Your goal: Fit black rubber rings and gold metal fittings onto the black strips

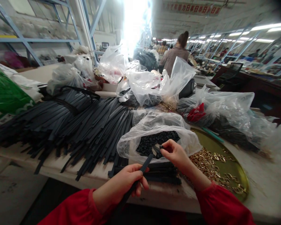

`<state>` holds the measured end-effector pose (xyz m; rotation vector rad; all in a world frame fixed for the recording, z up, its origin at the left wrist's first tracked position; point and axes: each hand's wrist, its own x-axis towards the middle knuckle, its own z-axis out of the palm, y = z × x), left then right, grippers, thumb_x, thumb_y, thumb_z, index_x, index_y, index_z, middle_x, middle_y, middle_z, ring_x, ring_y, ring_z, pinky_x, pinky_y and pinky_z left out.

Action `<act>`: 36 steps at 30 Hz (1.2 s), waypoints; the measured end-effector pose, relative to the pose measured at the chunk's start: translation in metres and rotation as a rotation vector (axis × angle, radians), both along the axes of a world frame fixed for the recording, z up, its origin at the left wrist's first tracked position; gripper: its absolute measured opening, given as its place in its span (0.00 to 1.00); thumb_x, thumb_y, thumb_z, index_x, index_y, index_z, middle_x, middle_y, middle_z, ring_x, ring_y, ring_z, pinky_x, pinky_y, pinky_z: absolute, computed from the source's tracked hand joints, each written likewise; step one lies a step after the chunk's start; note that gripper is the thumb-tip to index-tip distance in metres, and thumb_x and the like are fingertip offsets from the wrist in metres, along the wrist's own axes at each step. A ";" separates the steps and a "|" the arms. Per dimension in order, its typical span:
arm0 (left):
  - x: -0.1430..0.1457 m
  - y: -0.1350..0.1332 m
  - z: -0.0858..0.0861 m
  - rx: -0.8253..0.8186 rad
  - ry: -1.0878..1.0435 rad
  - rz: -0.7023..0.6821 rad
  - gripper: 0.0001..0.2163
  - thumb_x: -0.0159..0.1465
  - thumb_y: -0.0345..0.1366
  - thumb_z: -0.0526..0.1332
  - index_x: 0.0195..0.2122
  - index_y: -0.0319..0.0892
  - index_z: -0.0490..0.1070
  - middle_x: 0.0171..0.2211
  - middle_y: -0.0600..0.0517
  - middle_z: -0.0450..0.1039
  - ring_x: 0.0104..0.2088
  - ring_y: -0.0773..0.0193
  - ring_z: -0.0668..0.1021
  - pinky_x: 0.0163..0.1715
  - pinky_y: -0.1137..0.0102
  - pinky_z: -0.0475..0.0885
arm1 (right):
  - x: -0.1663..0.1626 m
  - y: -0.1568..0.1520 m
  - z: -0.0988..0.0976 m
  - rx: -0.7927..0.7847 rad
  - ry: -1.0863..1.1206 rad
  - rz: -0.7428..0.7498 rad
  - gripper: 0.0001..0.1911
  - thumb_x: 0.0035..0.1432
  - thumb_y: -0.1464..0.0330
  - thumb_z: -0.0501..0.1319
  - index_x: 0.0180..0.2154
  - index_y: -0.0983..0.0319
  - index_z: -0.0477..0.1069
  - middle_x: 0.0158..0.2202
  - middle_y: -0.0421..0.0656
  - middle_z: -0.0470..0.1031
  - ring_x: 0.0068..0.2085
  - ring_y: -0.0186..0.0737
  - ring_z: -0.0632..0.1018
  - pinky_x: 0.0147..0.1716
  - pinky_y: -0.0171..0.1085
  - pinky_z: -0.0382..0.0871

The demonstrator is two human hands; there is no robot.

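Observation:
My left hand (126,182) is closed round a black strap (147,162), whose end points up and to the right. My right hand (174,153) pinches a small black piece (161,147) just beyond that strap end, over the mouth of a clear plastic bag (131,142) filled with small black parts (152,142). A short stack of black straps (164,175) lies on the table edge beneath both hands. Both sleeves are red.
A large heap of black straps (67,125) covers the table's left. A round brass-coloured tray (234,165) with gold chain links (213,165) sits at right. Several plastic bags (224,112) crowd the back. A person (178,53) stands beyond them.

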<state>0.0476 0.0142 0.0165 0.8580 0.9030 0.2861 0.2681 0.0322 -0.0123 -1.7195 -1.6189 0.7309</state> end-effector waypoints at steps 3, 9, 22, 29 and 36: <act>0.001 -0.005 0.004 0.017 -0.003 -0.023 0.16 0.54 0.38 0.55 0.43 0.36 0.64 0.22 0.54 0.72 0.13 0.75 0.66 0.12 0.79 0.55 | -0.012 -0.023 0.013 -0.006 0.502 0.004 0.11 0.47 0.65 0.62 0.34 0.60 0.66 0.26 0.37 0.70 0.28 0.34 0.71 0.28 0.33 0.63; 0.001 -0.012 0.012 0.053 -0.027 -0.018 0.16 0.56 0.40 0.54 0.42 0.36 0.64 0.21 0.54 0.71 0.12 0.76 0.65 0.12 0.80 0.56 | -0.027 -0.052 0.021 -0.154 0.825 -0.029 0.16 0.47 0.62 0.65 0.39 0.60 0.70 0.30 0.39 0.75 0.30 0.32 0.72 0.32 0.32 0.63; 0.007 -0.022 0.004 0.472 0.191 -0.163 0.12 0.59 0.35 0.47 0.38 0.37 0.66 0.19 0.57 0.67 0.12 0.74 0.65 0.12 0.80 0.60 | -0.057 -0.064 0.011 -0.274 1.425 -0.267 0.12 0.41 0.62 0.68 0.27 0.61 0.71 0.25 0.37 0.74 0.26 0.32 0.73 0.25 0.31 0.66; 0.009 -0.016 0.007 0.586 0.266 -0.200 0.11 0.61 0.38 0.47 0.29 0.40 0.64 0.19 0.56 0.66 0.16 0.70 0.68 0.15 0.77 0.60 | -0.066 -0.067 0.002 -0.132 1.185 -0.211 0.12 0.45 0.62 0.66 0.24 0.62 0.68 0.21 0.35 0.69 0.24 0.29 0.68 0.25 0.29 0.63; 0.010 -0.013 0.016 0.789 0.393 -0.301 0.13 0.61 0.38 0.48 0.20 0.41 0.61 0.15 0.58 0.61 0.17 0.70 0.65 0.19 0.76 0.56 | -0.066 -0.074 -0.005 -0.107 0.915 -0.119 0.13 0.45 0.62 0.66 0.33 0.60 0.70 0.28 0.37 0.71 0.29 0.34 0.71 0.30 0.33 0.65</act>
